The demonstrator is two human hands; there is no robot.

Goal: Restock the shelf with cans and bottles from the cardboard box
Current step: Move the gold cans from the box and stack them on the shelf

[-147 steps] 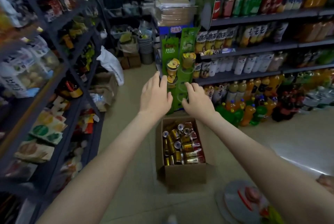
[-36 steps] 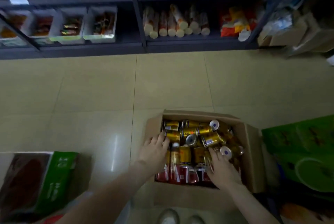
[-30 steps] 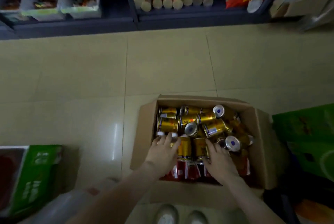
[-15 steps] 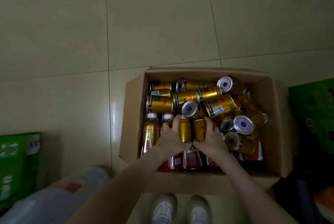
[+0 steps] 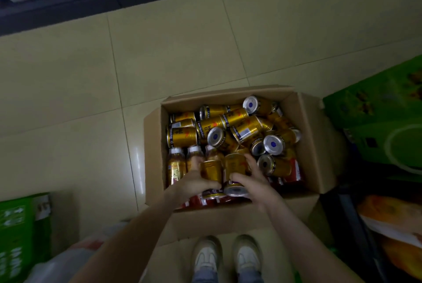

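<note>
My left hand (image 5: 193,183) has fingers curled round a gold can (image 5: 211,170); my right hand (image 5: 252,180) grips a second can (image 5: 235,165) just beside it, over the cardboard box (image 5: 307,136).

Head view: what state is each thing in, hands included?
Brown cardboard box, open, flaps out, on floor.
Left hand, grips one gold metal can.
Right hand, grips a second gold can.
Loose gold cans in box, jumbled, mostly on their sides.
White-capped amber bottles, capped, in box.
</note>
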